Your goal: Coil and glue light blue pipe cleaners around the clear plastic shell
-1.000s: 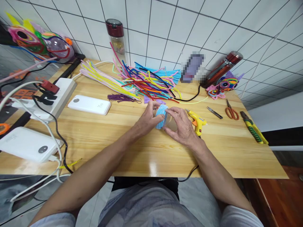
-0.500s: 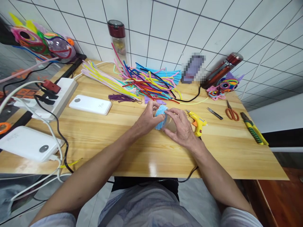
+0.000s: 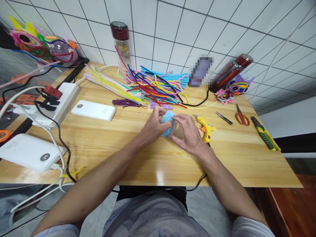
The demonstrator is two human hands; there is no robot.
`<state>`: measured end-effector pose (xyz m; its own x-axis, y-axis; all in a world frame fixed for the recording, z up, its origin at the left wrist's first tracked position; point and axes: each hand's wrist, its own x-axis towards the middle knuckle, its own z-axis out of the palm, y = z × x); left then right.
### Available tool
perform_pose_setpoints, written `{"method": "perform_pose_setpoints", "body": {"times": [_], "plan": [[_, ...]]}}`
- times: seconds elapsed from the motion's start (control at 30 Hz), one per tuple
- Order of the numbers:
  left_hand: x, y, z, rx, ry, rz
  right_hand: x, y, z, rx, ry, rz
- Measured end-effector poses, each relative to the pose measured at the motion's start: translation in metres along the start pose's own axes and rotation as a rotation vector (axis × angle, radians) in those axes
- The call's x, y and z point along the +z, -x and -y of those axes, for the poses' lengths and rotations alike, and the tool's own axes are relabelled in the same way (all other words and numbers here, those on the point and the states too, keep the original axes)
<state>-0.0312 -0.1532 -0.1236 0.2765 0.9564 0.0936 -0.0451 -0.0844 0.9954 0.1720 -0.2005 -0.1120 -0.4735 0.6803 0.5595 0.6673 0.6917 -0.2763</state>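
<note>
Both of my hands hold a small clear plastic container wrapped with light-blue pipe cleaners (image 3: 168,119) above the front middle of the table. My left hand (image 3: 156,123) is closed around its left side, the thumb pressed on the blue wrap. My right hand (image 3: 187,133) grips the clear right side, fingertips at the edge of the blue band. The fingers cover part of the container, so its full shape is hidden. Right beside my right hand lies a yellow hot glue gun (image 3: 206,127). Behind the hands is a purple pipe-cleaner piece (image 3: 161,105).
A pile of coloured pipe cleaners (image 3: 155,85) lies at the back. White power banks (image 3: 93,110) and a power strip (image 3: 60,102) with cables are left. Snips (image 3: 224,118), scissors (image 3: 242,116) and pliers (image 3: 265,134) lie right. A glass bottle (image 3: 121,42) and red flask (image 3: 232,73) stand near the wall.
Both hands keep their hold on the blue-wrapped container, with barely any shift of the fingers. The camera view has moved slightly.
</note>
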Motion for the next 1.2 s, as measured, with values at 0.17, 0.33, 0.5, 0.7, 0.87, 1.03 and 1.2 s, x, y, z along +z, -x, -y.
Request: {"method": "perform_pose_setpoints", "body": {"times": [0.17,0.33,0.5,0.7,0.87,1.03,1.2], "plan": [[0.002,0.001,0.000,-0.004,0.019,-0.001,-0.002,-0.001,0.000,0.056,-0.071,-0.031],[0.002,0.001,-0.001,-0.016,0.009,0.009,-0.001,-0.005,0.003,0.074,-0.040,-0.173],[0.003,0.001,0.000,0.030,-0.032,-0.004,0.003,-0.006,0.007,0.106,0.014,-0.220],[0.003,0.001,0.004,0.025,-0.059,-0.002,-0.001,-0.011,0.000,0.298,0.068,-0.120],[0.003,0.001,0.004,0.011,-0.069,0.011,-0.068,-0.005,-0.031,0.673,0.254,-0.248],[0.001,0.000,0.004,0.042,-0.084,0.038,-0.176,0.074,-0.068,1.029,0.539,-0.358],[-0.002,-0.001,0.006,0.077,-0.074,0.102,-0.183,0.107,-0.058,0.985,0.413,-0.402]]}}
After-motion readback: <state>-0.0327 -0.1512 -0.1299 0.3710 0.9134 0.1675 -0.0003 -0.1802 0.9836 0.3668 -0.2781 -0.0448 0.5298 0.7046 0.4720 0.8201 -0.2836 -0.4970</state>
